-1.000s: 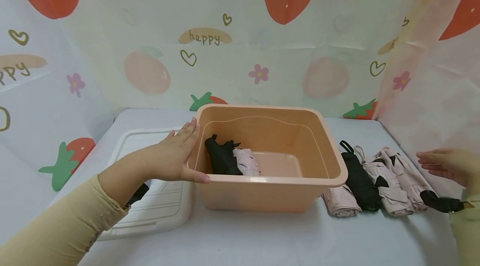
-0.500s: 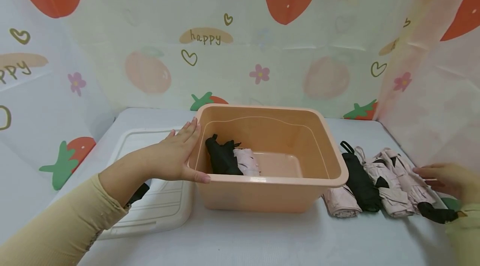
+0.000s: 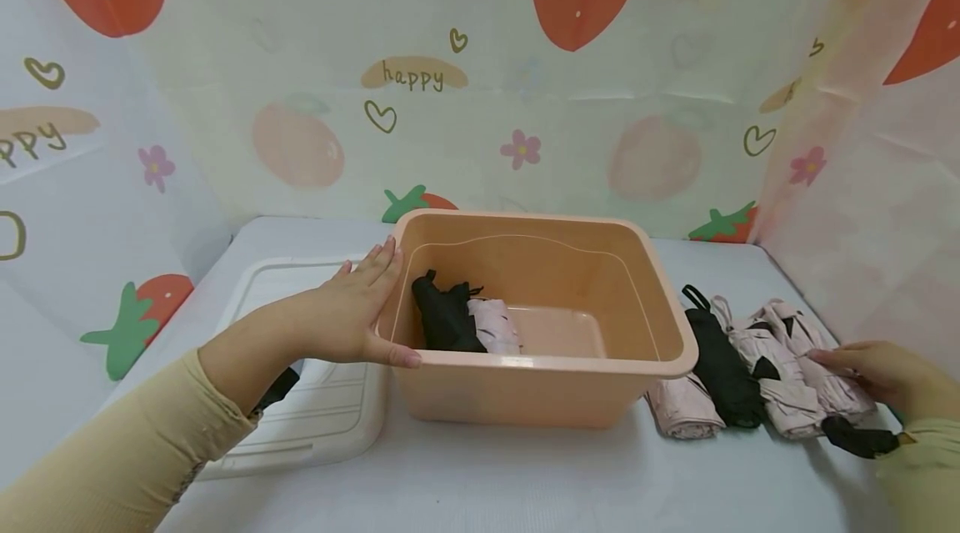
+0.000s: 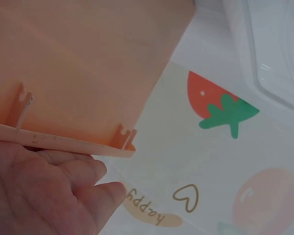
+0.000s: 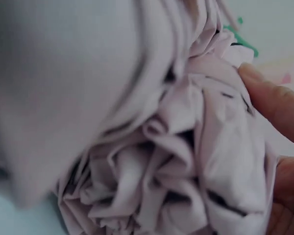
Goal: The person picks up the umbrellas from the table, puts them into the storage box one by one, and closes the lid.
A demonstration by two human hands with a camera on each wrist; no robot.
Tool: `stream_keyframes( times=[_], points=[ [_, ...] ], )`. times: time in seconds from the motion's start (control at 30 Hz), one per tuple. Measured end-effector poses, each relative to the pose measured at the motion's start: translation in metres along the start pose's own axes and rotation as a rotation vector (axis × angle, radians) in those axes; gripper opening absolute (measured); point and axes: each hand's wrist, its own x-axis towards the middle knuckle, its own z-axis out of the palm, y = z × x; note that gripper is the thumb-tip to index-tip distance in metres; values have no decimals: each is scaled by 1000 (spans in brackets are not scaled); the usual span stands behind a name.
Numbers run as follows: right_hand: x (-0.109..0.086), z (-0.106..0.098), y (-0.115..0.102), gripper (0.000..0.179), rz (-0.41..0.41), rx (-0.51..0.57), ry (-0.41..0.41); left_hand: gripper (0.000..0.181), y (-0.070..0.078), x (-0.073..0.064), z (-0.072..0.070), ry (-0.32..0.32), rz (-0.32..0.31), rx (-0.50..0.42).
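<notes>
A peach plastic storage box (image 3: 517, 393) stands mid-table, holding a black fabric bundle (image 3: 444, 314) and a pale pink one (image 3: 493, 325) at its left end. My left hand (image 3: 341, 312) rests along the box's left rim, thumb over the front corner; its fingers look fairly straight in the left wrist view. On the right, my right hand (image 3: 888, 374) touches the outermost pink rolled fabric bundle (image 3: 821, 366). Close up in the right wrist view, one fingertip (image 5: 252, 76) lies against this creased bundle (image 5: 225, 147); part of the hand is out of frame.
Beside the box lie another pink roll (image 3: 684, 409), a black rolled bundle with a loop (image 3: 723, 366) and a pink bundle with black marks (image 3: 783, 395). A white ribbed lid (image 3: 330, 416) lies flat under my left forearm. Strawberry-printed sheets (image 3: 465, 133) enclose the table.
My right hand has moved left and down from beside the pile onto the outermost pink bundle. The left hand stays on the box rim.
</notes>
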Motion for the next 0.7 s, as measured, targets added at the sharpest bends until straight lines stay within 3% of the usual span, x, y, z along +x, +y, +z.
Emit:
stream_keyframes(
  times=[0.2,0.33,0.53,0.63,0.7],
  points=[
    [-2,3,-1,92,21,54,-41,132,1,0,0,-5,-6,-3],
    [-5,5,-4,92,21,12,-46,132,1,0,-1,-4,-2,-5],
    [-6,9,-11,103,84,-30,-33,132,0,1,-1,-1,1,-8],
    [-6,9,-12,99,78,-26,-29,132,0,1,0,-1,-1,-6],
    [-6,9,-12,84,47,-6,-39,132,0,1,0,-1,-2,-4]
  ],
)
